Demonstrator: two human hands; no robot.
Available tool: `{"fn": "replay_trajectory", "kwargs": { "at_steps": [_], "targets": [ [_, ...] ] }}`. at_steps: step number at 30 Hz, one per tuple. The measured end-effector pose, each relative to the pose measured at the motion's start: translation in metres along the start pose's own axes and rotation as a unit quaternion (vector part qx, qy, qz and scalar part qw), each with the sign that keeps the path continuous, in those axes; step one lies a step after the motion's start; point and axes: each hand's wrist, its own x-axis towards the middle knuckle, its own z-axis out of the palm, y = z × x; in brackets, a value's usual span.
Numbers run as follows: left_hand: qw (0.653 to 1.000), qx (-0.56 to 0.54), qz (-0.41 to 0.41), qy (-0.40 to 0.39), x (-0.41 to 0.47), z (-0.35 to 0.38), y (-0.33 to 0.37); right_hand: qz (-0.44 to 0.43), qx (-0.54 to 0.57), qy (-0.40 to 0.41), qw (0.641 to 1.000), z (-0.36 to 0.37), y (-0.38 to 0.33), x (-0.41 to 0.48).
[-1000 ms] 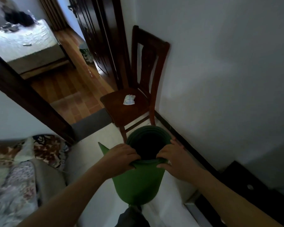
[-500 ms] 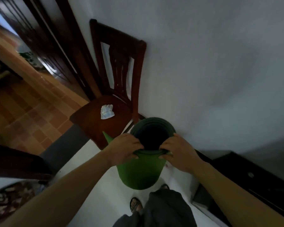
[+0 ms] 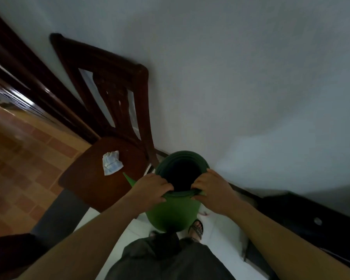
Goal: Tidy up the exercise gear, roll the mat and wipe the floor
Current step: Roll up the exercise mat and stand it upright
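Note:
A rolled green mat (image 3: 173, 215) stands upright in front of me, its open top end facing the camera with the layers showing as rings. My left hand (image 3: 152, 189) grips the near rim from the left, fingers curled over the edge. My right hand (image 3: 211, 189) grips the same rim from the right, fingers hooked inside the roll. A loose corner of the mat sticks out to the left of my left hand. The roll's lower end is near my sandalled foot (image 3: 196, 229); whether it touches the floor is hidden.
A dark wooden chair (image 3: 107, 118) stands against the white wall (image 3: 251, 87) just left of the mat, with a crumpled white cloth (image 3: 111, 162) on its seat. A dark low cabinet (image 3: 311, 219) sits to the right. A dark doorframe and brown tiled floor (image 3: 18, 168) lie to the left.
My view has swung right and closer to the wall; the bedroom and the patterned fabric have left the frame. Both hands keep their grip on the mat's rim beside the chair.

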Motion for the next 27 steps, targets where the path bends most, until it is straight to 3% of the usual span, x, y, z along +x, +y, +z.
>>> {"fn": "replay_trajectory", "kwargs": {
  "at_steps": [4,8,19,27],
  "targets": [
    [1.000,-0.006,0.023,0.006,0.026,0.022,-0.031,0.028,0.014,-0.025,0.999,0.023,0.020,0.021],
    [0.998,0.019,0.061,-0.008,0.061,0.047,-0.064,0.042,-0.003,0.000,0.999,0.053,0.038,0.044],
    [0.994,0.036,0.085,-0.056,0.141,0.114,-0.126,0.114,-0.003,-0.010,0.993,0.138,0.095,0.084],
    [0.992,0.042,0.115,0.014,0.161,0.154,-0.156,0.144,0.021,0.023,0.989,0.181,0.110,0.101]
  ]
}}
